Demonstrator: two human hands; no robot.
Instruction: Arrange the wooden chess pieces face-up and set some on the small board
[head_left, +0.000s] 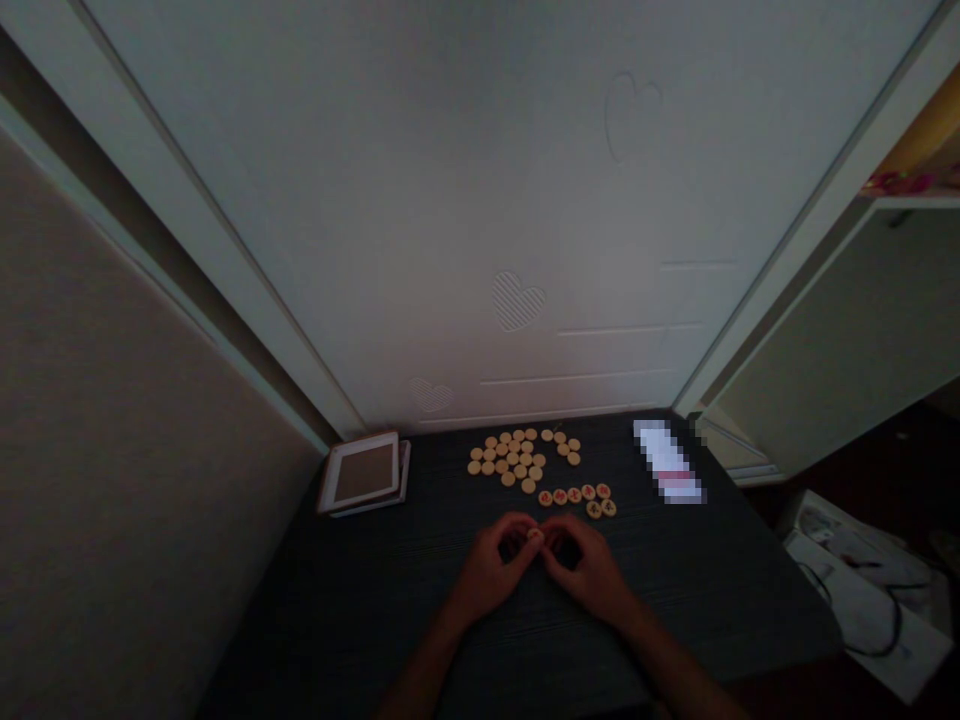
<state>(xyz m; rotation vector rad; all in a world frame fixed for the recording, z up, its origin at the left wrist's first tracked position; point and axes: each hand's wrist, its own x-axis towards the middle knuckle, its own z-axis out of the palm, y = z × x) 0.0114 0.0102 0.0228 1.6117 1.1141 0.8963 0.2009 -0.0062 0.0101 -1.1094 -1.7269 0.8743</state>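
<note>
At the desk's [360, 600] far left corner lies a framed board [366, 473]; near the far right corner, a pixelated white item [667, 462]. Plain discs [514, 450] scatter along the middle far edge, with marked discs [574, 495] nearer. Past the right edge sits a white package [862, 600], contents unclear. Mid-desk, left hand [491, 568] and right hand [589, 570] pinch one disc [535, 536] between their fingertips.

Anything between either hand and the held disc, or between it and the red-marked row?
Nothing solid visible: left hand and right hand meet at the disc. Toward the red-marked row, only fingers and tabletop show.
</note>
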